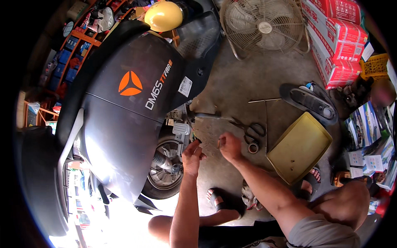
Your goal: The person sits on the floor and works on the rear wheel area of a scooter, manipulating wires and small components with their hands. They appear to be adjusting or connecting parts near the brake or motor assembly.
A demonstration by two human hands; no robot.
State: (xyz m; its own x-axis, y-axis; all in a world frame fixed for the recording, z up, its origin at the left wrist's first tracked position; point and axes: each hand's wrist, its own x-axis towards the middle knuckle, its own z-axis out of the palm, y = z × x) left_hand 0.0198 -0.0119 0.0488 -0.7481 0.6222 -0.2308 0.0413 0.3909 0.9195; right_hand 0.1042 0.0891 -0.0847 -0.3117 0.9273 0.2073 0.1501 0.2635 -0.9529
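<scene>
My left hand [191, 157] is beside the rear wheel [165, 173] of a dark grey scooter [128, 107], just below a silver footrest [181, 128]. Its thumb and fingers are pinched together, with a small dark piece at the tips that is too small to name. To the right, apart from it, my right hand [230, 146] is raised over the floor with curled fingers. Something tiny shows at those fingertips, but its kind is not visible. Near the right hand lie black-handled scissors [253, 131] and a roll of tape [253, 147].
A T-handle wrench [266, 120] lies beside a yellow tray [285, 163] holding a few small parts. Beyond are a black plastic cover [310, 103], a floor fan [264, 27] and red-and-white cartons [339, 45]. Shelves [68, 53] and a yellow helmet [163, 16] are at upper left.
</scene>
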